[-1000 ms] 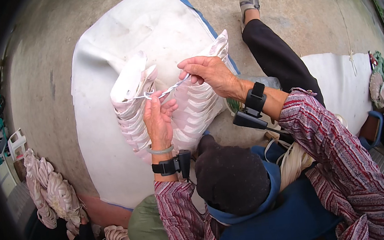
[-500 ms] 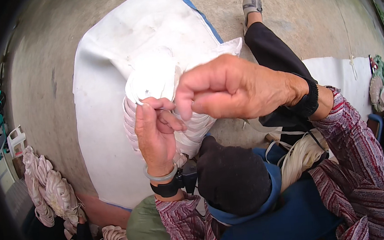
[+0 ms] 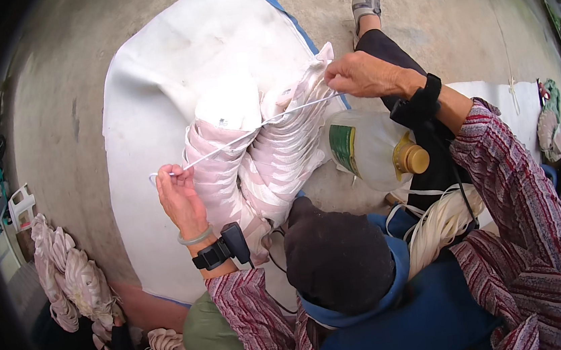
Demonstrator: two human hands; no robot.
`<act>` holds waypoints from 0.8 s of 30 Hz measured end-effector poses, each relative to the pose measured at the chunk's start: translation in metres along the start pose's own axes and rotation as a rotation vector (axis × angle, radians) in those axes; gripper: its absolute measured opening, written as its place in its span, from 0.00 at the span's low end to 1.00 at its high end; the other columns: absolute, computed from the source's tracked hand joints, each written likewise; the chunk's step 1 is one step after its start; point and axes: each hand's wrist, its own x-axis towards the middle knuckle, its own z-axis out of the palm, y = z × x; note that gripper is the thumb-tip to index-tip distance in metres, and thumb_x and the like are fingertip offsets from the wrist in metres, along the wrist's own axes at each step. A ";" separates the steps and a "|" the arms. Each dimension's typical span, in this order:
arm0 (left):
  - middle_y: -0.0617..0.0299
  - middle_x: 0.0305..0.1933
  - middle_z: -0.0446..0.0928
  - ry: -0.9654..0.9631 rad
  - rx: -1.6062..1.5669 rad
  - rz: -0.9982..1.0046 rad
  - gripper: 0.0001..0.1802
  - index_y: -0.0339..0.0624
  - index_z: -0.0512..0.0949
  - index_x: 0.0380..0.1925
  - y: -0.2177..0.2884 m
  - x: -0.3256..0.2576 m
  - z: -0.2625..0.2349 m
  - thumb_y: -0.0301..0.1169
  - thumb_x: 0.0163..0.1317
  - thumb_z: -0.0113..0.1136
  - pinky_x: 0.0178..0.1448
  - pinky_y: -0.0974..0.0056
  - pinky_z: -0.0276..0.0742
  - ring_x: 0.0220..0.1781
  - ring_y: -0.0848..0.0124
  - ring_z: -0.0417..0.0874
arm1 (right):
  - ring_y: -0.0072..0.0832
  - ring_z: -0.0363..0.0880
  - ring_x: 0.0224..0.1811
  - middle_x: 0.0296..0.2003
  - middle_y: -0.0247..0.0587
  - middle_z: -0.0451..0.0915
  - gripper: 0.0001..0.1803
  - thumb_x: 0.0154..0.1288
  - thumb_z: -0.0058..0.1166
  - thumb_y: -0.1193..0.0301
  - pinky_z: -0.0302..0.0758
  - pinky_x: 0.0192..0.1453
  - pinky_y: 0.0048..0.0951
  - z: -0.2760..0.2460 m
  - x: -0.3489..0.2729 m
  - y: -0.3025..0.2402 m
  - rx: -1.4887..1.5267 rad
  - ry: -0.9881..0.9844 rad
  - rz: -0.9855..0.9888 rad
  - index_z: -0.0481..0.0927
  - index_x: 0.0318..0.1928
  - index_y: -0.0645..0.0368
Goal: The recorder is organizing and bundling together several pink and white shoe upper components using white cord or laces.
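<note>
Pulling a white cord (image 3: 256,129) taut between both hands, across the top of a stacked white-and-pink padded bundle (image 3: 258,157) that's sitting on the white sheet (image 3: 145,107) on the floor in front of me. Left hand (image 3: 180,199) is pinching the near end of the cord, fingers closed on it, down-left of the bundle. Right hand (image 3: 362,74) is gripping the far end, closed, up at the bundle's right top edge. Cord is running straight, touching the bundle mid-span.

My read on doing this well: keeping tension equal on both ends so the cord isn't sliding off the crown, pulling along the cord's line rather than upward, and keeping the stack squared so layers aren't fanning out. Clear plastic jug (image 3: 372,149) with a yellow cap is lying just beside the bundle, under my right forearm — I'm minding the elbow there.
</note>
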 end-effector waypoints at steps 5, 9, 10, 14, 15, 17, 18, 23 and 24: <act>0.61 0.36 0.72 -0.141 0.212 0.114 0.14 0.37 0.71 0.40 0.025 -0.006 0.043 0.38 0.71 0.43 0.54 0.63 0.70 0.41 0.71 0.73 | 0.43 0.78 0.32 0.28 0.54 0.78 0.14 0.57 0.53 0.66 0.73 0.39 0.39 0.000 -0.002 -0.033 -0.374 -0.414 0.210 0.77 0.25 0.67; 0.60 0.35 0.74 -0.266 0.215 0.124 0.16 0.34 0.72 0.41 0.037 -0.012 0.083 0.38 0.71 0.44 0.51 0.66 0.71 0.39 0.72 0.75 | 0.40 0.75 0.46 0.41 0.50 0.77 0.12 0.59 0.57 0.65 0.70 0.49 0.36 0.002 0.003 -0.073 0.002 -0.174 -0.275 0.81 0.28 0.63; 0.60 0.35 0.74 -0.269 0.216 0.126 0.16 0.34 0.72 0.41 0.041 -0.015 0.097 0.38 0.71 0.44 0.51 0.66 0.71 0.39 0.72 0.75 | 0.37 0.75 0.46 0.42 0.48 0.77 0.12 0.61 0.57 0.65 0.71 0.50 0.35 0.011 0.010 -0.079 0.035 -0.044 -0.404 0.82 0.31 0.63; 0.61 0.31 0.76 -0.472 0.499 0.187 0.16 0.33 0.75 0.38 0.053 -0.021 0.137 0.36 0.71 0.45 0.46 0.68 0.72 0.36 0.74 0.76 | 0.29 0.77 0.42 0.36 0.41 0.80 0.12 0.64 0.54 0.62 0.72 0.49 0.28 0.051 0.046 -0.086 0.785 0.025 -0.385 0.84 0.38 0.57; 0.61 0.30 0.77 -0.563 0.565 0.202 0.16 0.33 0.76 0.37 0.052 -0.020 0.141 0.36 0.71 0.45 0.45 0.69 0.72 0.35 0.75 0.76 | 0.29 0.77 0.42 0.36 0.41 0.80 0.12 0.64 0.54 0.62 0.72 0.49 0.28 0.056 0.047 -0.085 0.786 0.022 -0.384 0.84 0.38 0.57; 0.61 0.30 0.78 -0.561 0.576 0.247 0.16 0.33 0.76 0.37 0.047 -0.018 0.140 0.36 0.71 0.45 0.45 0.68 0.73 0.36 0.75 0.77 | 0.22 0.76 0.39 0.33 0.34 0.80 0.13 0.66 0.54 0.64 0.73 0.47 0.26 0.068 0.047 -0.082 1.301 -0.017 -0.121 0.83 0.42 0.60; 0.61 0.31 0.78 -0.569 0.485 0.200 0.16 0.33 0.76 0.37 0.045 -0.017 0.139 0.36 0.71 0.45 0.46 0.68 0.73 0.36 0.75 0.77 | 0.17 0.74 0.32 0.28 0.29 0.78 0.12 0.67 0.53 0.64 0.74 0.41 0.20 0.069 0.047 -0.081 1.373 0.021 -0.030 0.84 0.41 0.58; 0.59 0.31 0.78 -0.561 0.389 0.089 0.17 0.33 0.75 0.38 0.036 -0.017 0.124 0.37 0.72 0.44 0.47 0.67 0.74 0.37 0.74 0.78 | 0.16 0.71 0.28 0.27 0.33 0.79 0.14 0.64 0.52 0.63 0.71 0.36 0.20 0.066 0.051 -0.088 0.827 0.078 0.103 0.84 0.38 0.60; 0.58 0.32 0.78 -0.538 0.314 0.060 0.17 0.33 0.75 0.38 0.033 -0.018 0.123 0.38 0.72 0.44 0.47 0.67 0.75 0.38 0.73 0.78 | 0.15 0.67 0.26 0.23 0.29 0.75 0.15 0.66 0.50 0.62 0.66 0.31 0.19 0.066 0.051 -0.089 0.820 0.052 0.080 0.84 0.37 0.61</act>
